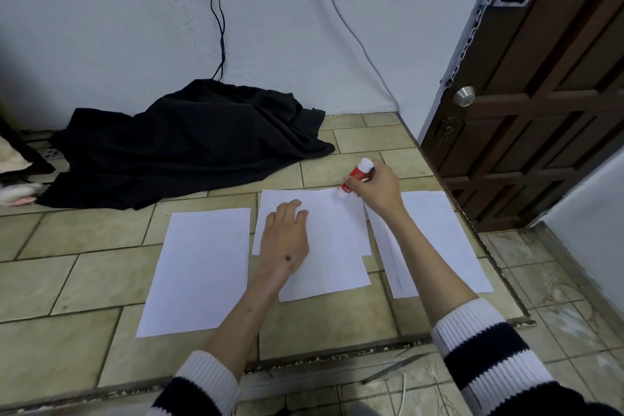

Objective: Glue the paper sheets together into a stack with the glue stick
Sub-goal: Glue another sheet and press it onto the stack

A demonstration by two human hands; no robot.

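White paper sheets lie on the tiled floor in three spots: a single left sheet (199, 270), a middle stack (332, 246) of overlapping sheets, and right sheets (439, 233) partly under my right forearm. My left hand (285, 240) presses flat on the middle stack with straight fingers. My right hand (374, 187) grips a red and white glue stick (358, 174), tilted, with its lower tip touching the far right corner of the middle stack.
A black cloth (182, 142) lies heaped against the wall behind the sheets, with cables (216, 10) hanging above it. A dark wooden door (526, 94) stands at the right. A floor step edge (337, 351) runs in front of the sheets.
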